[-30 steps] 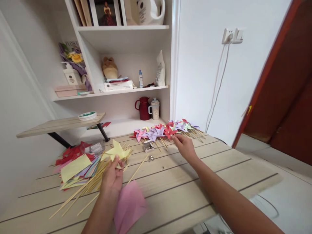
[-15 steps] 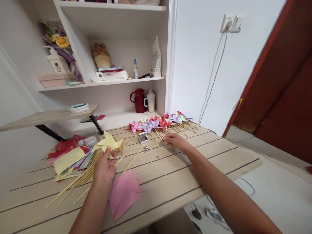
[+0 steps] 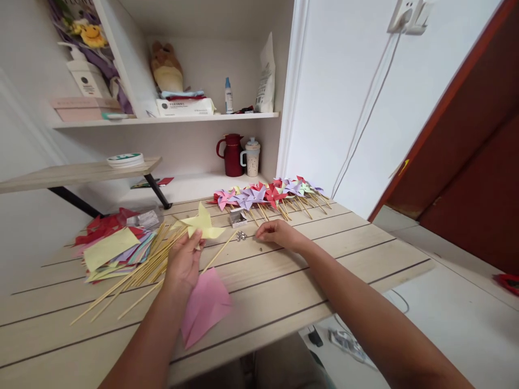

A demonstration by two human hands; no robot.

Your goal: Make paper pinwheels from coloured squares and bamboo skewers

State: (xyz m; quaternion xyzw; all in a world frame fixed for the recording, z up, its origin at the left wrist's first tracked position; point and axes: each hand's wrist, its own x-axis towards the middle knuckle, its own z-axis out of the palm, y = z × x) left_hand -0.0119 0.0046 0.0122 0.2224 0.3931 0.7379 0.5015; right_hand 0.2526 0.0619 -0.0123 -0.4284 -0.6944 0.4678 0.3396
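My left hand (image 3: 183, 263) pinches a pale yellow paper pinwheel head (image 3: 201, 222) between thumb and fingertips, holding it just above the wooden slat table (image 3: 284, 292). My right hand (image 3: 276, 234) rests on the table with fingers curled toward a small cluster of metal pins (image 3: 241, 235); I cannot tell whether it has hold of one. The print on the white box (image 3: 184, 107) on the shelf is too small to read, and so is the label on the white bottle (image 3: 86, 81). A pink folded paper (image 3: 205, 305) lies below my left wrist, bamboo skewers (image 3: 138, 270) beside it, over a stack of coloured paper (image 3: 111, 249). Finished pinwheels (image 3: 265, 193) line the table's far edge near a red jug (image 3: 232, 155). A socket, partly cut off, sits on the white wall.
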